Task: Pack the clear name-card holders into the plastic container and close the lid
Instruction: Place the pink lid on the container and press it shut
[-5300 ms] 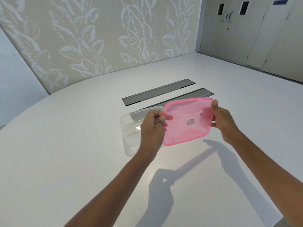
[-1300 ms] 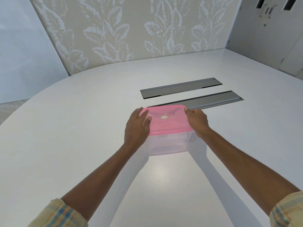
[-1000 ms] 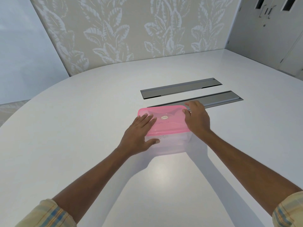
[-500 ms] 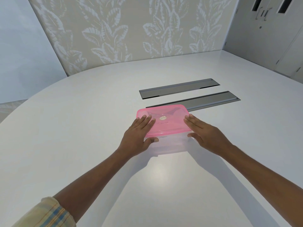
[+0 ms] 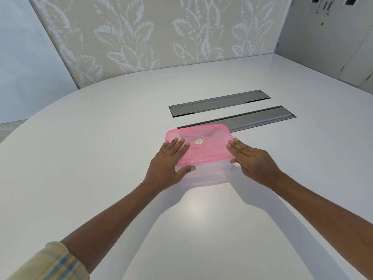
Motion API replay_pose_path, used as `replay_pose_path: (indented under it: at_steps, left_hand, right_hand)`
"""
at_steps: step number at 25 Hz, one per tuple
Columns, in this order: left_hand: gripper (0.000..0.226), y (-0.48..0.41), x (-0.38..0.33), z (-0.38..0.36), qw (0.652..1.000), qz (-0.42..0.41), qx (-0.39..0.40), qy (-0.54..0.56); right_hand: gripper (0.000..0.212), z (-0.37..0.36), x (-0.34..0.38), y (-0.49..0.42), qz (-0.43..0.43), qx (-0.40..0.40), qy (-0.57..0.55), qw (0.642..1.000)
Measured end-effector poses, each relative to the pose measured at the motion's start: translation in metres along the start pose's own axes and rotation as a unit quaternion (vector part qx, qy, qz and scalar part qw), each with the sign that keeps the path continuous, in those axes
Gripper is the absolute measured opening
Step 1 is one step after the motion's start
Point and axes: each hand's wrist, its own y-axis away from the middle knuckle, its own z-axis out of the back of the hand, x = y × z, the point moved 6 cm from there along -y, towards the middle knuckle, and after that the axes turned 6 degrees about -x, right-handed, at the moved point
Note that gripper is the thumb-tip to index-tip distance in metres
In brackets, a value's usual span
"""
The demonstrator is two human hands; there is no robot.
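A clear plastic container point(image 5: 210, 172) stands on the white table with its pink lid point(image 5: 207, 142) lying flat on top. My left hand point(image 5: 169, 160) rests on the lid's near left corner, fingers straight across the pink surface and thumb along the container's front wall. My right hand point(image 5: 252, 158) lies flat at the lid's near right corner, fingertips touching its edge. The name-card holders inside cannot be made out through the lid and walls.
Two long grey recessed cable slots point(image 5: 220, 103) point(image 5: 262, 119) run across the table point(image 5: 80, 178) just behind the container. A leaf-patterned wall stands beyond the table's far edge, and grey doors point(image 5: 327, 23) are at the back right.
The lid went from held in the air onto the container. In the last second my right hand slid from the far right corner to the near right corner and flattened. The left hand stayed.
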Motion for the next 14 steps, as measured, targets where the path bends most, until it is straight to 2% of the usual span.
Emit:
replay_pose_path:
  at_steps: [3,6,8,9,10,12,14]
  left_hand:
    - [0.08,0.001,0.002,-0.001,1.0,0.009,0.01,-0.005]
    - [0.08,0.0,0.001,0.0,1.0,0.006,0.009,-0.012]
    - [0.079,-0.001,0.0,0.001,1.0,0.003,0.004,-0.012]
    - [0.079,-0.001,0.0,0.001,1.0,0.003,0.005,-0.012]
    - [0.079,-0.001,0.0,0.002,1.0,0.003,0.008,-0.013]
    - [0.079,-0.001,0.001,0.002,1.0,0.004,0.017,-0.017]
    - [0.079,-0.002,-0.001,0.003,1.0,0.005,0.019,-0.021]
  right_hand:
    - [0.044,0.003,0.002,-0.002,-0.04,-0.007,-0.02,0.999]
    - [0.048,0.006,0.002,-0.004,-0.192,0.0,-0.116,0.975]
    - [0.049,0.004,-0.002,-0.011,-0.347,-0.016,-0.197,0.917]
    - [0.053,0.001,-0.007,-0.016,-0.422,-0.013,-0.201,0.884]
    - [0.061,-0.005,-0.012,-0.021,-0.494,0.015,-0.183,0.85]
    - [0.082,-0.016,-0.021,-0.028,-0.611,0.131,-0.157,0.765]
    - [0.095,-0.018,-0.025,-0.038,-0.659,0.215,-0.156,0.704]
